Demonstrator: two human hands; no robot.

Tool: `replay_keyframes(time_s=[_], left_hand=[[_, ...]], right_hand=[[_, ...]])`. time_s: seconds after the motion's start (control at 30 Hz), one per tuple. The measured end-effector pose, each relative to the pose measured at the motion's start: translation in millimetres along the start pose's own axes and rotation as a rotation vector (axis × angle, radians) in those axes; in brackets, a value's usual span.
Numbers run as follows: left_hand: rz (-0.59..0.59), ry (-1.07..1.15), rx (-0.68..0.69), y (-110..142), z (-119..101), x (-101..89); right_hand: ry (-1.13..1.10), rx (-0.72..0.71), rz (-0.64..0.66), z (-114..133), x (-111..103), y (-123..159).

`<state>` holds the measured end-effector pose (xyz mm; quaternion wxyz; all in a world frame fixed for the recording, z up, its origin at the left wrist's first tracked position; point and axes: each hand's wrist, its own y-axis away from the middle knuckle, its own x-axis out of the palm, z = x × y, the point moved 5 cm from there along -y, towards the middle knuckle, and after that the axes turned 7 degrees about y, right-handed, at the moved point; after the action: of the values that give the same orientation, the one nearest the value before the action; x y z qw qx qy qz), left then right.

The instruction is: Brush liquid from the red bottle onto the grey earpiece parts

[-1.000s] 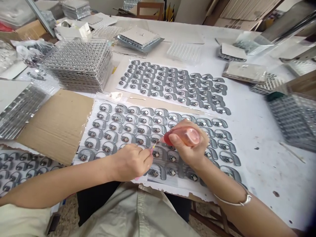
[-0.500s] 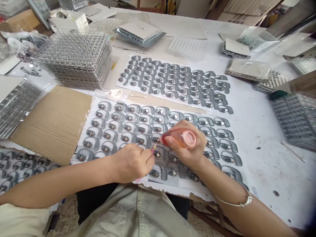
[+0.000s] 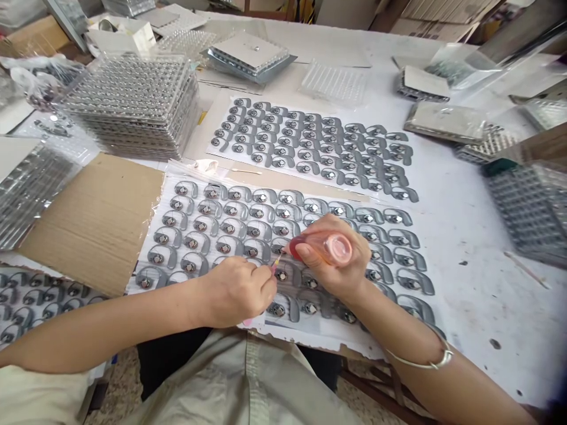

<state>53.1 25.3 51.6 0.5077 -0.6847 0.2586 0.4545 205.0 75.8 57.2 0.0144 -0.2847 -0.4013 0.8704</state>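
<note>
My right hand [image 3: 339,268] is wrapped round a small bottle of translucent red-orange liquid [image 3: 312,241]. The bottle lies on its side, base toward me, nozzle pointing left. In a closed grip my left hand [image 3: 241,289] holds a thin pink-and-yellow pen-like tool [image 3: 275,265], its tip close to the nozzle; whether they touch I cannot tell. Below both hands is a white sheet [image 3: 425,307] on a board, with rows of grey hook-shaped pieces [image 3: 287,198], each bearing a small round metallic part. My hands and forearms hide some pieces.
A second sheet of hook-shaped pieces [image 3: 305,141] lies behind. To the left are a tall stack of clear trays [image 3: 128,100] and a cardboard sheet [image 3: 97,218]. A cotton swab [image 3: 247,171] lies between the sheets. More trays [image 3: 527,206] stand at the right.
Almost nothing differs. The bottle's nozzle and the tool's tip have shifted very slightly to the left, and both hands keep their grips.
</note>
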Motion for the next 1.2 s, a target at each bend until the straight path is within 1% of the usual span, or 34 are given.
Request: replay_keyframes(time_s=[0.17, 0.3, 0.47, 0.8, 1.2], left_hand=[[0.015, -0.004, 0.006, -0.6, 0.5, 0.1], [0.014, -0.003, 0.008, -0.3, 1.3, -0.4], [0.014, 0.001, 0.000, 0.7, 1.5, -0.7], [0.009, 0.010, -0.010, 0.3, 1.1, -0.5], [0.012, 0.009, -0.018, 0.2, 1.1, -1.9]], right_hand=[[-0.006, 0.003, -0.030, -2.2, -1.3, 0.9], [-0.005, -0.026, -0.055, -0.1, -2.9, -0.4], [0.023, -0.021, -0.038, -0.3, -2.1, -0.4], [0.036, -0.055, -0.047, 0.9, -2.3, 0.3], [0.115, -0.140, -0.064, 4.1, -3.9, 2.0]])
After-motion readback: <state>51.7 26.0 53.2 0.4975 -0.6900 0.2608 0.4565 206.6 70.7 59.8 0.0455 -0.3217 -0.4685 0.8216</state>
